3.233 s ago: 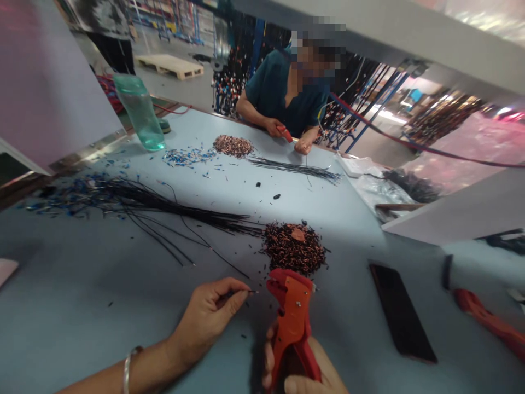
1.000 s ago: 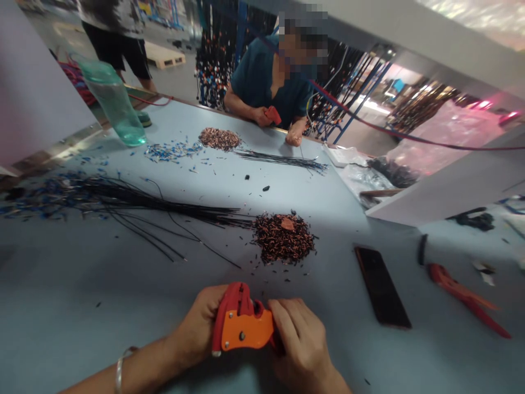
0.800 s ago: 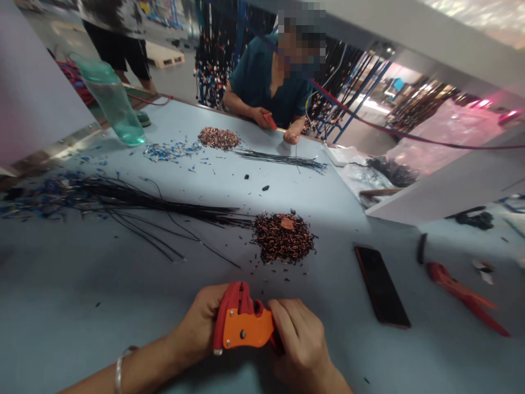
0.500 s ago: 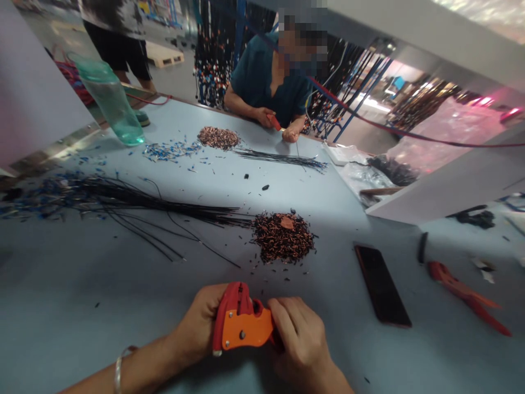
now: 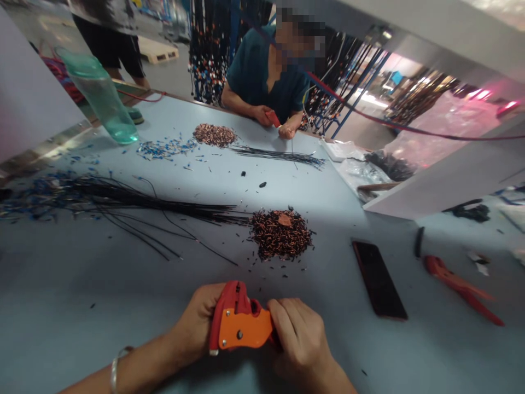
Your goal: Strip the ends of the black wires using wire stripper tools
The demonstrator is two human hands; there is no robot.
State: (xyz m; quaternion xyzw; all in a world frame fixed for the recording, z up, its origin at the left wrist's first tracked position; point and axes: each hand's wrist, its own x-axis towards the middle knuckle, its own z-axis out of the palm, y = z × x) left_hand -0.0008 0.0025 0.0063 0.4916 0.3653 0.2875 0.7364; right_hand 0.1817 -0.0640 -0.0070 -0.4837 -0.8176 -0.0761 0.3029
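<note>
Both my hands hold a red and orange wire stripper [image 5: 240, 325] low at the near edge of the blue table [image 5: 82, 284]. My left hand [image 5: 197, 328] wraps its head end from the left. My right hand [image 5: 299, 342] is closed round its handles on the right. The tool lies sideways, jaws to the left. A pile of copper and black wire scraps [image 5: 281, 234] lies just beyond it. A bundle of thin black wires [image 5: 135, 200] stretches left from the pile.
A black phone [image 5: 379, 279] lies to the right, a second red tool [image 5: 461, 284] further right. A green bottle [image 5: 100, 98] stands far left. Across the table a person in a teal shirt [image 5: 264, 82] holds a red tool by another wire bundle [image 5: 279, 156] and scrap pile [image 5: 214, 134].
Earlier my left hand pinched a wire at the upright stripper's jaws. Since then the tool has been turned sideways and both hands grip it; over the last second they have barely moved.
</note>
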